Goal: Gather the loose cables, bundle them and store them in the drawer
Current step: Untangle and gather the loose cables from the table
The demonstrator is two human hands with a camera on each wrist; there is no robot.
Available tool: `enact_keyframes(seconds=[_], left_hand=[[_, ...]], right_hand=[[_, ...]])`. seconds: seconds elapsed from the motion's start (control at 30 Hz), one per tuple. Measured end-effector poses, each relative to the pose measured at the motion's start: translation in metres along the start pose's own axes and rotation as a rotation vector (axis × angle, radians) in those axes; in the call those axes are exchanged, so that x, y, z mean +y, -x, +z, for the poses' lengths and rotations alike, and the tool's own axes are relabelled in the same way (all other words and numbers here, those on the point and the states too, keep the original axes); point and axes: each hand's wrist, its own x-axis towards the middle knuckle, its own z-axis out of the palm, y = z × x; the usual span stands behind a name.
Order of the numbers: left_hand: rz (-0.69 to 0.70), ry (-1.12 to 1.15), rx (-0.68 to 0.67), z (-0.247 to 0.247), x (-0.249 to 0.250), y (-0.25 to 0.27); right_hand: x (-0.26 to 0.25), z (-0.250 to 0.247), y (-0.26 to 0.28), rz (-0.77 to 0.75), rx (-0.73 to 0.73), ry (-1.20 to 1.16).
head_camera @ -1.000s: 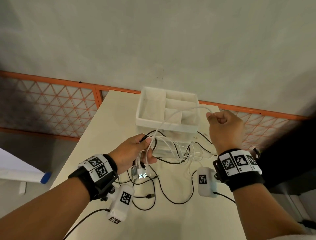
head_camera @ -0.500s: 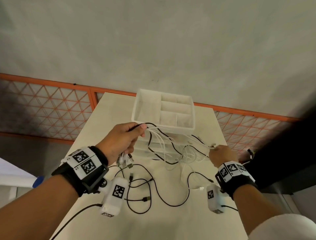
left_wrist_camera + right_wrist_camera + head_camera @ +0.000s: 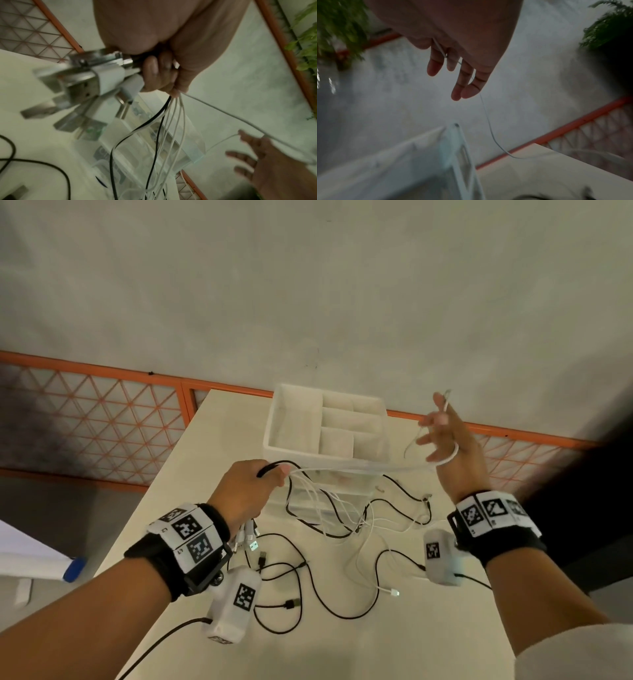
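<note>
My left hand (image 3: 250, 487) grips a bundle of white and black cables (image 3: 308, 494) in front of the drawer unit (image 3: 274, 426). Their USB plugs (image 3: 248, 539) hang below the fist and show close up in the left wrist view as USB plugs (image 3: 96, 75). My right hand (image 3: 442, 436) is raised to the right of the unit with its fingers spread. A white cable (image 3: 448, 457) loops round that hand and runs taut back to the left hand. In the right wrist view the white cable (image 3: 489, 121) passes between straight fingers (image 3: 462, 81). More black cables (image 3: 308, 580) lie loose on the table.
The cream table (image 3: 222, 440) ends at an orange lattice railing (image 3: 102, 412) on the far side and left. A white plug end (image 3: 394, 592) lies on the table near my right wrist. A blue-capped object (image 3: 73, 568) sits low on the left. Green plants (image 3: 607, 27) stand beyond the railing.
My right hand rose from table level up and to the right, drawing a white cable taut, and its fingers spread out. The left hand kept its grip and barely moved.
</note>
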Motion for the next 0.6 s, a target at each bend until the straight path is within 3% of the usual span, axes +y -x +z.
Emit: enact_keyframes(seconds=[0.07,0.1,0.17,0.2,0.27,0.37,0.47,0.53,0.6], left_hand=[[0.043,-0.02,0.012,-0.005,0.001,0.002],[0.059,-0.032,0.009,-0.007,0.002,0.003],[0.076,-0.063,0.005,-0.008,0.002,0.005],[0.08,-0.088,0.003,-0.008,0.001,0.005],[0.104,-0.149,-0.019,-0.005,0.001,0.005],[0.224,-0.319,-0.147,0.007,0.008,0.007],[0.351,-0.317,-0.28,0.023,0.021,0.015],[0.373,-0.232,-0.282,0.025,0.03,0.021],[0.354,-0.11,-0.221,0.016,0.033,0.022]], right_hand=[[0.032,-0.004,0.013,0.08,-0.171,0.355],[0.045,-0.005,0.023,0.19,-0.312,0.515],[0.061,-0.004,0.042,0.414,-0.579,0.679],[0.059,-0.002,0.047,0.46,-0.638,0.69],[0.038,0.005,0.055,0.409,-0.653,0.575],[-0.014,0.03,0.066,0.212,-0.631,0.311],[-0.045,0.073,0.082,0.031,-0.613,0.249],[-0.038,0.091,0.089,0.062,-0.523,0.259],[-0.014,0.093,0.092,0.222,-0.58,0.34]])
